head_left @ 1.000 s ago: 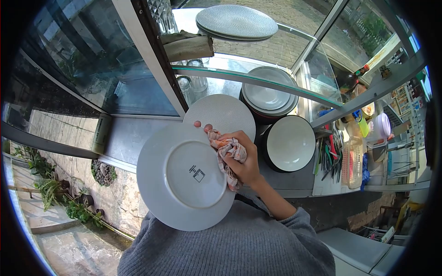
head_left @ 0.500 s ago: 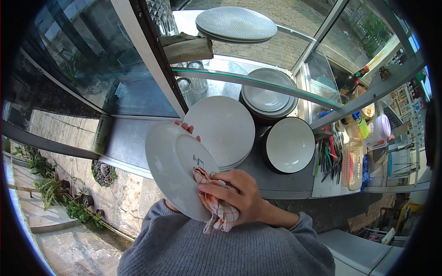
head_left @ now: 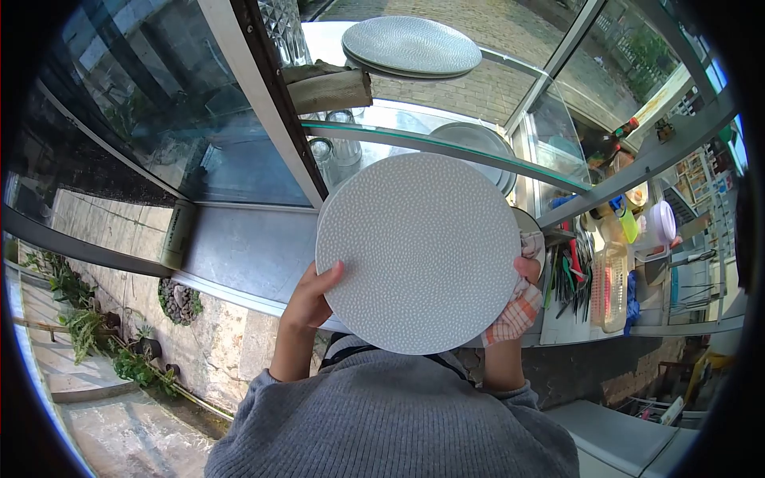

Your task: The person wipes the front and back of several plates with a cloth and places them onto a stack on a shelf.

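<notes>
A round white plate (head_left: 418, 255) with a dimpled top face is held up in front of my chest. My left hand (head_left: 309, 296) grips its left rim, thumb on the top face and fingers hidden beneath. On the opposite rim, my right hand (head_left: 522, 299) holds the plate through a red-and-white checked cloth (head_left: 514, 319), with the thumb showing. Behind the plate, part of a bowl (head_left: 527, 226) peeks out at the right. A stack of plates (head_left: 476, 137) stands farther back, partly covered by the raised plate.
Large patterned plates (head_left: 412, 46) lie on the glass shelf (head_left: 446, 143) above. Drinking glasses (head_left: 344, 145) stand below it at the left. A metal post (head_left: 263, 88) rises left of the plates. Cutlery (head_left: 575, 263) and a plastic basket (head_left: 612, 285) are at the right.
The plate has turned from its smooth underside to its dimpled face and moved right. My left hand now shows at the left rim; my right hand and cloth moved to the right rim.
</notes>
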{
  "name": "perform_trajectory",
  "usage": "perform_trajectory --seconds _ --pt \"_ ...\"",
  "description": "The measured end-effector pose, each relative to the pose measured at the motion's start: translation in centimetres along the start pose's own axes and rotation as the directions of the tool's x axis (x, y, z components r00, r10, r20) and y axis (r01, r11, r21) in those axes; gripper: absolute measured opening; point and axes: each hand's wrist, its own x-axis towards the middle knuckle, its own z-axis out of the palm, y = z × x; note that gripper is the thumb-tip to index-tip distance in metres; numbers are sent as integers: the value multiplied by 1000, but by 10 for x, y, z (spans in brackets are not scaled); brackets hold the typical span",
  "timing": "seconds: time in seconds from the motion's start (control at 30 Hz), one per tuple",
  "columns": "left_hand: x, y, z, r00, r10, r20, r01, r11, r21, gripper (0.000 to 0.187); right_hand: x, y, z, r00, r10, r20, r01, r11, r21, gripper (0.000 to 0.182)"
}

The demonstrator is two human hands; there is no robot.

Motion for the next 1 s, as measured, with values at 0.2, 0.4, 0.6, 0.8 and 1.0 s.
perform_trajectory --seconds 0.2,0.4,0.6,0.8,1.0 --pt "-2 -8 3 963 217 -162 -204 974 94 49 22 -6 16 872 -489 15 377 652 -658 37" --pt "-14 -19 26 956 250 -154 -206 945 255 48 32 32 50 639 -277 717 685 -217 -695 45" --pt "-5 -22 31 941 337 -31 -310 894 323 44 -18 76 59 525 -66 848 816 -244 -524 43" --pt "-8 -19 9 872 486 -61 -404 784 471 45 -7 56 24 383 156 910 903 -269 -334 35" --pt "-9 -24 22 820 571 26 -470 647 600 45 54 32 30 507 -141 850 789 -322 -524 46"
